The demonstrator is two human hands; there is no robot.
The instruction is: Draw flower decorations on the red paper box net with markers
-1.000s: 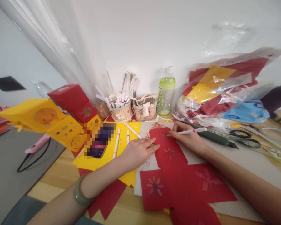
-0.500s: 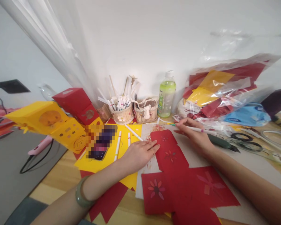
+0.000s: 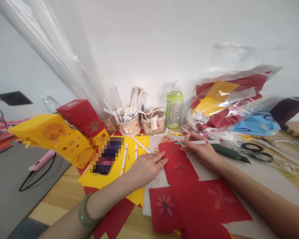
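A flat red paper cut-out point(image 3: 186, 202) with square panels and flower drawings lies in front of me on a grey board point(image 3: 241, 176). My left hand point(image 3: 147, 167) rests with fingers stretched, the fingertips on the left edge of the upper panel. Between the fingers of my right hand point(image 3: 198, 147) is a slim white marker point(image 3: 201, 142) with a purple band. Its green tip is over the top right corner of that panel; whether it touches the paper I cannot tell. Small flowers show on the panel below the tip.
White markers point(image 3: 124, 160) and a phone point(image 3: 106, 166) lie on yellow paper point(image 3: 129, 189) at left. Behind stand a pen basket point(image 3: 130, 128), a second basket point(image 3: 153, 124) and a green drink bottle point(image 3: 174, 106). Scissors point(image 3: 259, 151) and a dark green tool point(image 3: 230, 152) lie at right.
My right hand has brought the marker from beyond the panel's corner down over the red paper. My left hand stays on the panel edge. The whole view has shifted slightly.
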